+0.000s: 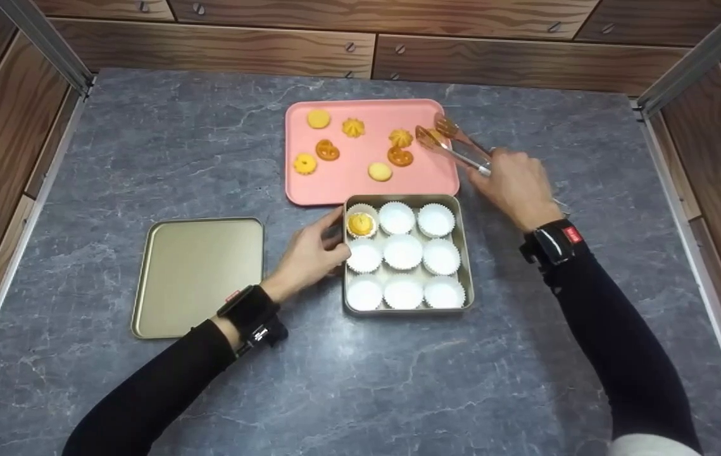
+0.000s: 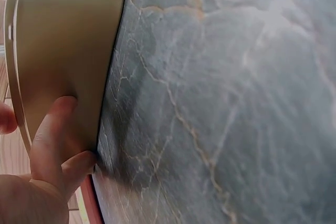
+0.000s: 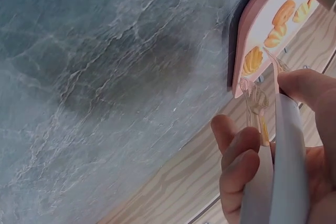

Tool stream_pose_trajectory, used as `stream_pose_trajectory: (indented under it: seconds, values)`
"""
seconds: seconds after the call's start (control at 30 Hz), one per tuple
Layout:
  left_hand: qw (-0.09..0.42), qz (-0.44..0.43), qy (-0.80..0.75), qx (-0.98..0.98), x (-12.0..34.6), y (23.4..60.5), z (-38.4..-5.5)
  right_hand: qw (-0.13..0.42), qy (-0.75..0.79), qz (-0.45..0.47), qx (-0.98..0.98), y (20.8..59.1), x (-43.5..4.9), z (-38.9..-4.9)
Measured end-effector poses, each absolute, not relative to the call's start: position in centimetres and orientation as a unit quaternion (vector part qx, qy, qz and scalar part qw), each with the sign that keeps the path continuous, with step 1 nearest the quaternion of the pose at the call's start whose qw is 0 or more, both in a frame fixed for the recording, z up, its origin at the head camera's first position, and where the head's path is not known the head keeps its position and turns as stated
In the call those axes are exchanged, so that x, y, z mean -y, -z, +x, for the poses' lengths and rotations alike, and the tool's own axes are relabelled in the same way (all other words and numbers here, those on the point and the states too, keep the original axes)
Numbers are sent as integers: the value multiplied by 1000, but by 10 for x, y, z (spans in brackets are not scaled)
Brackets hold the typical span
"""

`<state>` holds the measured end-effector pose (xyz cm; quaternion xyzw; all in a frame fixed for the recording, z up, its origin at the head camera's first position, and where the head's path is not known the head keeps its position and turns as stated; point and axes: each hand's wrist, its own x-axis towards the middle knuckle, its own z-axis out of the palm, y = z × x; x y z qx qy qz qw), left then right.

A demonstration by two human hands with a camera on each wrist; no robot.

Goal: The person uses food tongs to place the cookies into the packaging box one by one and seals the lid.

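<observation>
My left hand rests against the left side of a gold square tin. In the left wrist view, fairly straight fingers press on its outer wall. Paper cups line the tin, and a yellow cookie sits in the far left one. My right hand holds metal tongs with brownish tips, thumb on one arm and fingers round the other. The parted tips are over the right end of a pink tray, around a partly hidden cookie.
Several cookies lie spread over the tray, among them a pretzel-shaped one, a round one and a flower-shaped one. To the left, the tin's gold lid lies on the grey marbled table. Wood-patterned panels enclose the table's far side.
</observation>
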<state>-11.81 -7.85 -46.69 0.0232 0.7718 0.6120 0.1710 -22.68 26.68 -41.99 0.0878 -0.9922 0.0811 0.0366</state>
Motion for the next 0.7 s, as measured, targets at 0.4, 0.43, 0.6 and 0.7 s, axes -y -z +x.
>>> stream_pose_trajectory:
  seconds: [0.4, 0.43, 0.6, 0.7]
  values:
    - [174, 21, -620, -765, 79, 468, -117, 15, -89, 88, 992, 421, -265, -222]
    - [176, 21, -620, -765, 79, 468, -117, 10, -88, 87, 992, 421, -266, -223]
    - [181, 20, -618, -765, 79, 467, -117, -1, -85, 85, 993, 423, -269, -222]
    - [180, 22, -618, -765, 79, 468, -117, 9, -86, 92, 992, 424, -270, -221]
